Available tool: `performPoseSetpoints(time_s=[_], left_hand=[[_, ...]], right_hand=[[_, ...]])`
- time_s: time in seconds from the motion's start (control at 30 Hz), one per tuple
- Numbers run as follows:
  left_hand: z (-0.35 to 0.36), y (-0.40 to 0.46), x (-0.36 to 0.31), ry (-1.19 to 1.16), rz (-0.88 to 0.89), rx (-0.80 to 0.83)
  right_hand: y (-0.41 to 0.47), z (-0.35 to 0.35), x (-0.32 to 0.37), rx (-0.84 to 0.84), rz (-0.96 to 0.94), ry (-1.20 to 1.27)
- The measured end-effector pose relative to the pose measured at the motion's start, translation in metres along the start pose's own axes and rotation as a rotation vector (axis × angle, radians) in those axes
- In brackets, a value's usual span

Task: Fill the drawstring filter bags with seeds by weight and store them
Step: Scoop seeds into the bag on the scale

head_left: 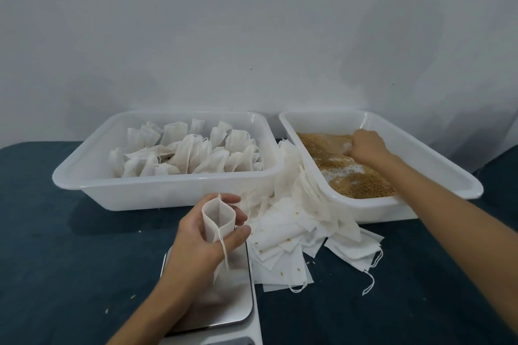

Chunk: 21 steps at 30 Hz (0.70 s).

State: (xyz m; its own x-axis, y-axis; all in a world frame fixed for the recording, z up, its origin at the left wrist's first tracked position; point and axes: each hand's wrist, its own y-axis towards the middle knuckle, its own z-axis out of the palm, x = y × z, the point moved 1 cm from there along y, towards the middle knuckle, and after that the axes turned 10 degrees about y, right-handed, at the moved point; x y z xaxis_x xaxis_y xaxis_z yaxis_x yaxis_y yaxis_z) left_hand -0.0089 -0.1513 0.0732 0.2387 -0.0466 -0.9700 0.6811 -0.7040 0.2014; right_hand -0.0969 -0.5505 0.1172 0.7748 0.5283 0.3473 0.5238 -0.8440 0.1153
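Spillage is the main risk: the seed tray (pixel 437 165) at right of centre holds loose seeds (pixel 361 185), and the right hand (pixel 364 145), curled among them, whether grasping any I cannot tell, must cross the pile of empty bags (pixel 294 232) on the surface (pixel 70 246). The left hand (pixel 201 235) pinches the open filter bag (pixel 218 217) above the scale (pixel 232 297) at lower centre, and its narrow, soft mouth could fold so seeds scatter. Filled bags (pixel 185 154) sit in the left tray (pixel 168 190).

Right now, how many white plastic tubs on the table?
2. The white plastic tub of filled bags sits back left; the white plastic tub of seeds sits back right, with the right hand inside it.
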Motion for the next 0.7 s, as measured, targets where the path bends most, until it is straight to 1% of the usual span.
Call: performPoseSetpoints(time_s=[0.27, 0.6, 0.7], left_hand=[[0.003, 0.0, 0.001, 0.007, -0.009, 0.006], [0.001, 0.0, 0.004, -0.004, -0.012, 0.005], [0.0, 0.001, 0.004, -0.013, -0.006, 0.004]], right_hand=[[-0.02, -0.01, -0.016, 0.006, -0.043, 0.033], [-0.034, -0.013, -0.025, -0.005, -0.038, 0.064], [-0.043, -0.015, -0.022, -0.02, -0.078, 0.062]])
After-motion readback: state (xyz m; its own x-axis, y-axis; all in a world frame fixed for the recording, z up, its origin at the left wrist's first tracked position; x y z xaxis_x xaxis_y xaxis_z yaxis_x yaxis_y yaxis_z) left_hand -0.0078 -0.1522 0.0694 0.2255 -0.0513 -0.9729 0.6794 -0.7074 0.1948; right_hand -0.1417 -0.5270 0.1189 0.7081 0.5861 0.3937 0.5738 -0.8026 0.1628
